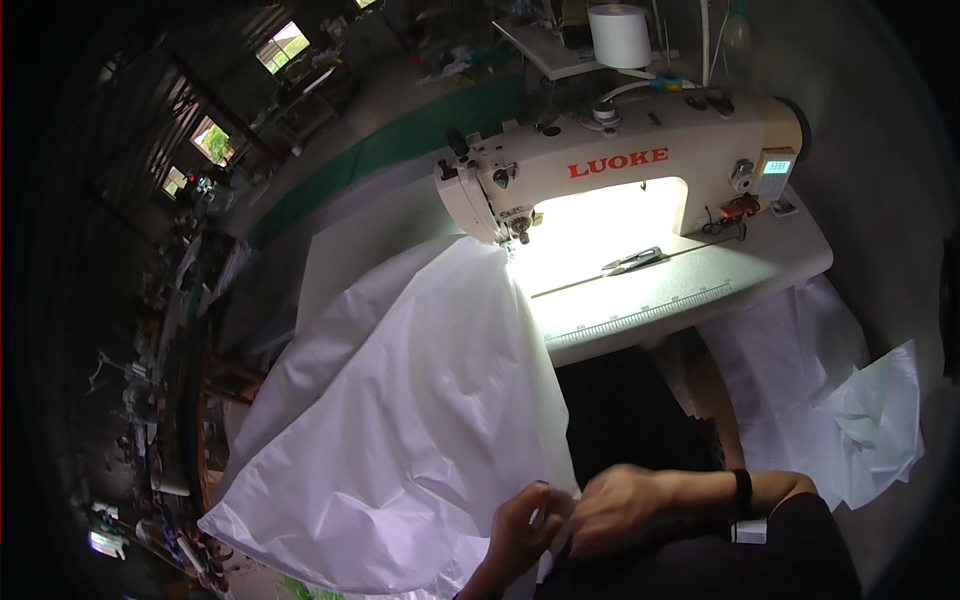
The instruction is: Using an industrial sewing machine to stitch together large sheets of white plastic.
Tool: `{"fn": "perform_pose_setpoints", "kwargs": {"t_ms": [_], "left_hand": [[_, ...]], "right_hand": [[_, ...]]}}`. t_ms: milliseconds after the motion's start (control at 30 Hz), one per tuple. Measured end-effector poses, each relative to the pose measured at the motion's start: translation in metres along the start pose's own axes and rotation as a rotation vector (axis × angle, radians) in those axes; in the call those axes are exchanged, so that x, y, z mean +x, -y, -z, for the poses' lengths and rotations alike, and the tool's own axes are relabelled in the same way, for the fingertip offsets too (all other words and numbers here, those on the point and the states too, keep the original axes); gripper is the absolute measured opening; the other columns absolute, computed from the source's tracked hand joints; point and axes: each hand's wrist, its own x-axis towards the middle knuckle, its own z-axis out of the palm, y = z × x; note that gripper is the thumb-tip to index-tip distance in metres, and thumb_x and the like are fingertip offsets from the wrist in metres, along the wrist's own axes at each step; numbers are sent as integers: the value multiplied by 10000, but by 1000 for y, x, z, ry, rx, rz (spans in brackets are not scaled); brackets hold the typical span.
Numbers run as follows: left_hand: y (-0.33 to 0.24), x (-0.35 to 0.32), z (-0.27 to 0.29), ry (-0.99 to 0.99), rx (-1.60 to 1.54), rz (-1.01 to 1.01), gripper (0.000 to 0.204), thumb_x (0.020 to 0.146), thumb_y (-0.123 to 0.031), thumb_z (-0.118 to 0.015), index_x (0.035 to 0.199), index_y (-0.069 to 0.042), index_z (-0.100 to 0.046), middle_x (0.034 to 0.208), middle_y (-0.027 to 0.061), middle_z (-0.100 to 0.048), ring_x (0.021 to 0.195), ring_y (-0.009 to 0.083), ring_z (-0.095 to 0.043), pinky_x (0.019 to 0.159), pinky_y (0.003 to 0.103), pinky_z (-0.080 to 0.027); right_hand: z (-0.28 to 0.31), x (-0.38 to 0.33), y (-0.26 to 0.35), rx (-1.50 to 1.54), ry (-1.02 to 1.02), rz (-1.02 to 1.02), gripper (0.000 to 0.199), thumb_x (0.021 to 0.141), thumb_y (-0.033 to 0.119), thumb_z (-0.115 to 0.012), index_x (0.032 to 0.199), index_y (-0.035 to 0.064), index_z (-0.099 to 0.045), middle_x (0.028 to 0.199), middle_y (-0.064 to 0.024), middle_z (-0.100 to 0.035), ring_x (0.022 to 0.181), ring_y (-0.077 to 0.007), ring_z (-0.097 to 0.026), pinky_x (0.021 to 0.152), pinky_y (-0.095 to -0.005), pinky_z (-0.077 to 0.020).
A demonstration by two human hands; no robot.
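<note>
A large sheet of thin white fabric point(400, 400) runs from under the needle area of the sewing machine point(610, 150) down over the table's front edge to my lap. Close together at its lower right edge, my left hand point(525, 520) pinches the fabric and my right hand point(620, 505) closes round the same edge beside it. The fingertips of my right hand are partly hidden. On the lit machine bed lies a pair of thread snips point(635, 261), apart from both hands.
A white thread cone point(619, 36) stands behind the machine. A small lit control panel point(776, 168) is at its right end. More white fabric point(860, 430) hangs at the right. A green strip point(390, 150) and cluttered workshop benches stretch away at the far left.
</note>
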Motion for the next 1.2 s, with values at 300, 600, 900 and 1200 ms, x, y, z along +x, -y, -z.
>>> {"fn": "perform_pose_setpoints", "kwargs": {"t_ms": [300,600,900,1200], "left_hand": [[7,40,-2,116,528,-496,132,748,-23,-621,754,-75,-500,650,76,-474,527,259,-546,467,362,-439],[12,71,19,93,653,-460,126,734,-42,-610,729,-103,-500,648,90,-531,542,293,-589,469,405,-462],[39,148,31,-42,768,-508,80,808,-52,-578,761,-67,-515,662,118,-552,572,324,-600,509,424,-477],[29,185,18,-168,714,-357,167,841,-80,-581,1001,-49,-619,900,157,-646,830,337,-647,705,420,-525]], "right_hand": [[3,13,-115,289,-365,-1164,696,947,508,-521,1365,-37,-412,904,-130,-655,839,-216,-637,761,-344,-505],[4,49,-136,-630,126,-1151,451,885,60,-438,1304,-108,-448,733,-147,-680,677,-313,-684,570,-416,-529],[10,60,-188,-698,82,-1163,325,959,147,-417,1171,-45,-571,740,-157,-675,676,-328,-674,588,-430,-528],[37,59,-248,-561,-84,-1308,299,978,213,-415,1016,7,-627,792,-187,-674,759,-352,-673,674,-448,-523]]}}
